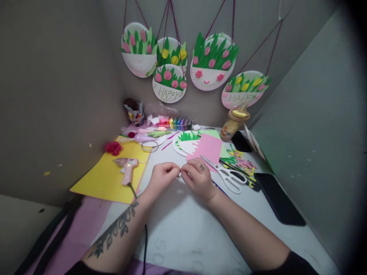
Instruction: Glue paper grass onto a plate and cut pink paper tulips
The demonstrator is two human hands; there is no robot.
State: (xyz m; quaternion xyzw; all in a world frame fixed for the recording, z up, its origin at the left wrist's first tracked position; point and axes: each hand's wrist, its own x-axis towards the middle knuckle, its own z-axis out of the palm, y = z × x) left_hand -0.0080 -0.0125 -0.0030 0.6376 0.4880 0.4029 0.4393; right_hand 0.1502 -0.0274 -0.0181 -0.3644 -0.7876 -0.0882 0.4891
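Observation:
Over the middle of the white table, my left hand [166, 173] and my right hand [197, 177] meet at the fingertips, both pinched closed. A tiny whitish bit shows between them, too small to name. Just beyond my right hand lies a pink paper sheet [209, 147] with a zigzag cut edge. It partly covers a white paper plate [177, 147] with green paper leaves. White-handled scissors [229, 177] rest open-bladed to the right of my right hand. Left of my left hand, a pink glue gun [129, 172] lies on a yellow paper sheet [100, 183].
Several decorated paper plates [213, 78] hang on the back wall by cords. At the back stand a pen holder [135, 114], coloured clay pots [177, 123] and a lidded cup [233, 124]. A dark phone [279, 200] and paper scraps [243, 160] lie right; red yarn [113, 148] lies left.

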